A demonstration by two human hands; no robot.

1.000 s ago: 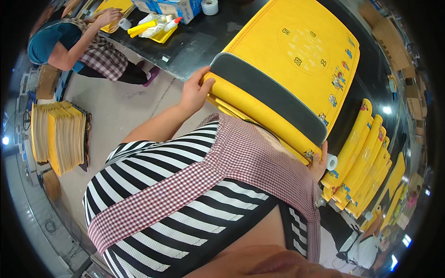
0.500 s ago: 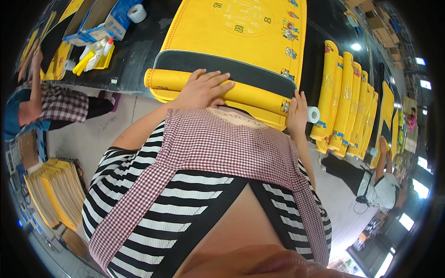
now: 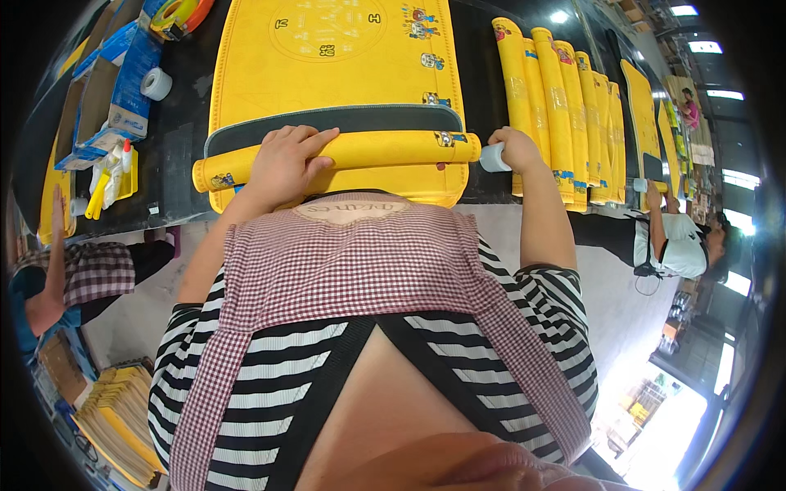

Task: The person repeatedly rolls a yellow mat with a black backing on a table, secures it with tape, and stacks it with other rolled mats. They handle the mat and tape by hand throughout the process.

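"Left hand spread on the yellow roll, right hand gripping white tape just beside its end"

"And the roll?"

"Near the tabletop's front edge, over a flat yellow mat; rolling seems nearly done, so the next move needs even pressure"

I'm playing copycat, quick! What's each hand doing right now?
Left hand: open, laid over the rolled yellow mat.
Right hand: closed on the white tape roll.
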